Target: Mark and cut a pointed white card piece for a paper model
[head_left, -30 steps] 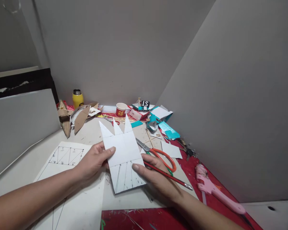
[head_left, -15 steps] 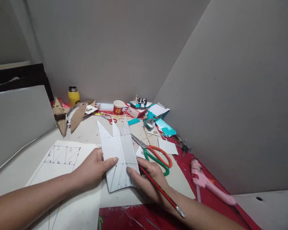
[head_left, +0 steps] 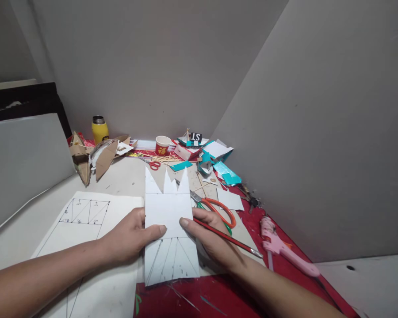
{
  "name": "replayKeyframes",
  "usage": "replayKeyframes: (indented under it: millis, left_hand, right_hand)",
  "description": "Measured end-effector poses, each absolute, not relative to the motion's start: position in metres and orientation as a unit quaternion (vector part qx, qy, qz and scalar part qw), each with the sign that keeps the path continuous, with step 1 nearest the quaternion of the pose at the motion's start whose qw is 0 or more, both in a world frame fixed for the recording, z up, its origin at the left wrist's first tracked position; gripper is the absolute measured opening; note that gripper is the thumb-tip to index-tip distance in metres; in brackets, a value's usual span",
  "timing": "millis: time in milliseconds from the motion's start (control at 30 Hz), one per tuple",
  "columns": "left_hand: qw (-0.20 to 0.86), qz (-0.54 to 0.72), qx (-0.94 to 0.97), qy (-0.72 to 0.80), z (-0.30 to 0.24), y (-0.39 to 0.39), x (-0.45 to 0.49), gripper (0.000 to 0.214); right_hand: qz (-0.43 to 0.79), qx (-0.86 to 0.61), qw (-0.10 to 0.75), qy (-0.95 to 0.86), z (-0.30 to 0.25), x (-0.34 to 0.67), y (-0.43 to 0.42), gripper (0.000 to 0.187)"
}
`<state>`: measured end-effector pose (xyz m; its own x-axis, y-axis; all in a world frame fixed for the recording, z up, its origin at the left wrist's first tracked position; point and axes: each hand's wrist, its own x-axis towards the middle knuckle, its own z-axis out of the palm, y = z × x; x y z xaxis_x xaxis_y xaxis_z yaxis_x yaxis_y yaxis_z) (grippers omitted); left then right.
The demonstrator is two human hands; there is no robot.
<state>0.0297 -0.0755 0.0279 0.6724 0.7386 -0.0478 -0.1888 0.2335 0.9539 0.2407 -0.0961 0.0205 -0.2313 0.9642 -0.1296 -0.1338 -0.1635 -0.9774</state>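
Observation:
A white card cut-out (head_left: 168, 207) with three pointed tips and pencil lines on its lower half is held between both hands above the table. My left hand (head_left: 131, 236) grips its left edge, thumb on top. My right hand (head_left: 208, 238) grips the right edge with its thumb on the card, and a red pencil (head_left: 230, 238) lies across its fingers, tip pointing right.
A large white sheet with drawn triangles (head_left: 86, 212) lies at the left. Orange-and-green scissors (head_left: 215, 207) rest behind the right hand, a pink glue gun (head_left: 285, 247) at the right. Cardboard scraps (head_left: 96, 157), a yellow bottle (head_left: 99, 128), a red cup (head_left: 162, 145) and teal pieces (head_left: 225, 170) crowd the back.
The card, bent along its middle half a second ago, is now flat and turned upright, and has come lower and nearer to me. Both hands kept their grip.

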Motion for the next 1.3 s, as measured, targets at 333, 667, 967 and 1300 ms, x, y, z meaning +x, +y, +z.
replayKeyframes:
  millis: [333, 667, 967, 1300]
  left_hand:
    - [0.687, 0.295, 0.576, 0.332, 0.023, -0.08, 0.034, 0.03]
    - [0.684, 0.242, 0.619, 0.301, 0.033, -0.091, 0.036, 0.037]
    - [0.623, 0.28, 0.645, 0.342, 0.039, -0.085, 0.032, 0.046]
    - [0.454, 0.242, 0.749, 0.417, 0.033, -0.08, 0.039, 0.037]
  right_hand:
    - [0.382, -0.458, 0.392, -0.7, 0.03, 0.233, -0.105, 0.018]
    - [0.515, -0.464, 0.514, -0.506, 0.029, 0.239, -0.098, 0.027]
    - [0.646, -0.406, 0.463, -0.452, 0.029, 0.232, -0.102, 0.03]
    - [0.51, -0.459, 0.448, -0.573, 0.045, 0.222, -0.105, 0.011]
